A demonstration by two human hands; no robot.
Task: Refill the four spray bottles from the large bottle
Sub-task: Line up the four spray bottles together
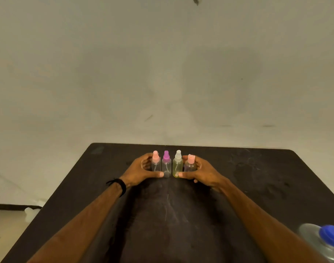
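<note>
A dark, scuffed rectangular surface fills the lower half of the frame, against a plain pale wall. Just below the centre of the frame, four small clear plastic spray bottles stand upright in a close row. From left to right: one with a pale pink spray cap, one with a purple spray cap, one with a white cap and yellowish liquid, and one with a pink cap and a purplish tint.

Two bare forearms reach up from the bottom edge. The left hand, with a black band on its wrist, curls its grip around the left pair of bottles. The right hand curls around the right pair. How firmly the fingers press is unclear.

At the bottom right corner stands a large translucent bottle with a blue screw cap, well apart from the row, partly cut off.
</note>
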